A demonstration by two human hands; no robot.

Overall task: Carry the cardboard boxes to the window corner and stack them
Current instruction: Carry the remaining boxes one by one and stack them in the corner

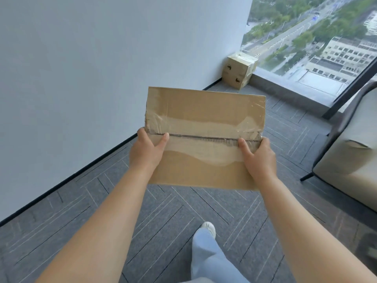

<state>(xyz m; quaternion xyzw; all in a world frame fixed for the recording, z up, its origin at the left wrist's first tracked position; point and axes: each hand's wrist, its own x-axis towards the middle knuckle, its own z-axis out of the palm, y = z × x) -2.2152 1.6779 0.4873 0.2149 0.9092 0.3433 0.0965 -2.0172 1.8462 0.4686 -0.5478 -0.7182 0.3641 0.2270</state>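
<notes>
Two hands carry one flat cardboard box in the centre of the frame, held out above the grey carpet and clear of it. The left hand clasps the box's left edge and the right hand its right edge. Each thumb lies on the top face beside the taped centre seam, and the fingers curl out of sight underneath. Held this far from the body by its edges alone, the box is probably light. Its panels look stiff and flat, though the two top flaps meet at a seam that could give under pressure. Wrinkled clear tape spreads glossy across the middle, and that film is likely slick under the thumbs. The surer purchase is therefore the bare cardboard of the side edges and the underside, where the fingers already bear the load. The destination shows in the upper right of the frame: a stack of two similar boxes standing on the carpet where the white wall meets the window, tight against the low sill. It is well apart from the carried box. Whether the carried box matches the stack's footprint cannot be told from here, so it should be lowered level and squared to the corners. A pale armchair stands at the right edge of the frame, beside the path.
</notes>
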